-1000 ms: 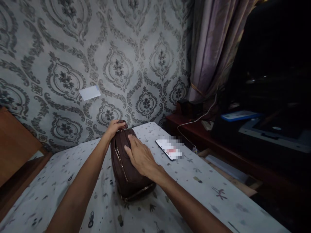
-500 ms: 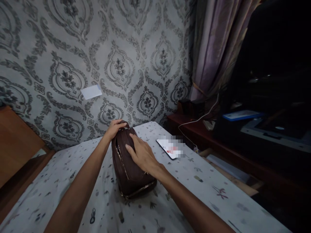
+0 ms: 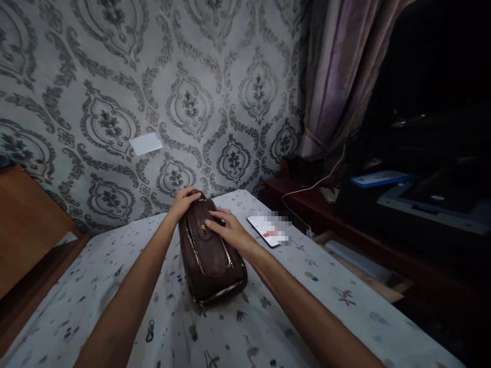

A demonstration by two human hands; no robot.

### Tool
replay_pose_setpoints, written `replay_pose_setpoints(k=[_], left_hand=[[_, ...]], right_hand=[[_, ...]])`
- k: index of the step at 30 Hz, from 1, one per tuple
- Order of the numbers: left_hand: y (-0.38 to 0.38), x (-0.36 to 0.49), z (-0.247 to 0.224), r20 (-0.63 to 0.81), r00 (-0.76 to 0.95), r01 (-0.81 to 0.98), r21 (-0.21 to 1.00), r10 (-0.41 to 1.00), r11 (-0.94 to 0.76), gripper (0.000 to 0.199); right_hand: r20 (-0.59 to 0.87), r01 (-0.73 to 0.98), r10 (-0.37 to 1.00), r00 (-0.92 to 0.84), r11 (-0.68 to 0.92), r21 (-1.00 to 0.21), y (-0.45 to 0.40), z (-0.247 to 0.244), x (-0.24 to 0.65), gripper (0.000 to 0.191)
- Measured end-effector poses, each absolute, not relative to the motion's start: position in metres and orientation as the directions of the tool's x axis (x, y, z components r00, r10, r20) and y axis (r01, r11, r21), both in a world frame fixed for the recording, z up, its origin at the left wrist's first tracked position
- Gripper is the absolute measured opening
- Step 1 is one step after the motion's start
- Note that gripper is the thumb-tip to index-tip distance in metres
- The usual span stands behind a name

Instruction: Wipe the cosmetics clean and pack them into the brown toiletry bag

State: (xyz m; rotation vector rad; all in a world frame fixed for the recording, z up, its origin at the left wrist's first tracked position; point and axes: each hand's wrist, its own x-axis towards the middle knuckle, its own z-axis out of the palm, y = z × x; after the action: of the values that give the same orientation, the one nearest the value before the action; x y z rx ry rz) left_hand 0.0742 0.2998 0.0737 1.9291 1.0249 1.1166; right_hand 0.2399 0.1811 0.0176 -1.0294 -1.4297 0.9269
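Note:
A dark brown leather bag [image 3: 215, 268] with gold-coloured zips lies on a patterned sheet [image 3: 169, 337]. At its far end my left hand [image 3: 184, 203] is closed around the top by the loop handle [image 3: 198, 194]. My right hand [image 3: 232, 232] rests on the bag's right side, fingers apart, with the thumb beside a small gold clasp [image 3: 204, 229] on a strap tab. A slim gap shows along the zip on the left side. To the right of the bag lies a phone [image 3: 261, 227] with a lit, partly blurred screen.
A white card [image 3: 146, 144] is on the patterned wall. At left stands a wooden panel [image 3: 28, 225]. To the right, a dark red shelf [image 3: 276, 189] holds a white cable [image 3: 318, 185] and a blue-edged item [image 3: 379, 178], near a purple curtain [image 3: 330, 66].
My right hand has drawn back from lying flat across the bag's front, so the clasp and the right zip now show. My left hand stays at the top.

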Motion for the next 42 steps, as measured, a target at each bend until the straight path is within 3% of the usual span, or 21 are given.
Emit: replay_pose_setpoints(k=[8, 17, 25, 28, 33, 42], left_hand=[[0.299, 0.076, 0.07, 0.381, 0.304, 0.264, 0.847, 0.873, -0.462, 0.024], [0.302, 0.076, 0.069, 0.385, 0.304, 0.269, 0.843, 0.871, -0.466, 0.026], [0.311, 0.073, 0.067, 0.399, 0.276, 0.341, 0.81, 0.874, -0.477, 0.026], [0.315, 0.07, 0.065, 0.375, 0.279, 0.379, 0.803, 0.884, -0.461, 0.028], [0.32, 0.065, 0.063, 0.33, 0.293, 0.424, 0.796, 0.897, -0.431, 0.029], [0.311, 0.069, 0.064, 0.355, 0.279, 0.329, 0.838, 0.892, -0.436, 0.03]], right_hand=[[0.269, 0.128, 0.961, -0.061, 0.274, -0.953, 0.182, 0.021, 0.24, 0.053], [0.243, 0.015, 0.966, -0.09, 0.245, -0.969, 0.184, 0.02, 0.242, 0.045], [0.378, -0.023, 0.925, -0.034, 0.377, -0.926, 0.186, 0.009, 0.234, 0.06], [0.44, 0.016, 0.897, -0.038, 0.44, -0.898, 0.186, 0.009, 0.234, 0.058], [0.456, 0.147, 0.89, -0.011, 0.453, -0.88, 0.186, 0.012, 0.234, 0.053], [0.429, 0.129, 0.902, -0.05, 0.432, -0.892, 0.183, 0.015, 0.235, 0.051]])
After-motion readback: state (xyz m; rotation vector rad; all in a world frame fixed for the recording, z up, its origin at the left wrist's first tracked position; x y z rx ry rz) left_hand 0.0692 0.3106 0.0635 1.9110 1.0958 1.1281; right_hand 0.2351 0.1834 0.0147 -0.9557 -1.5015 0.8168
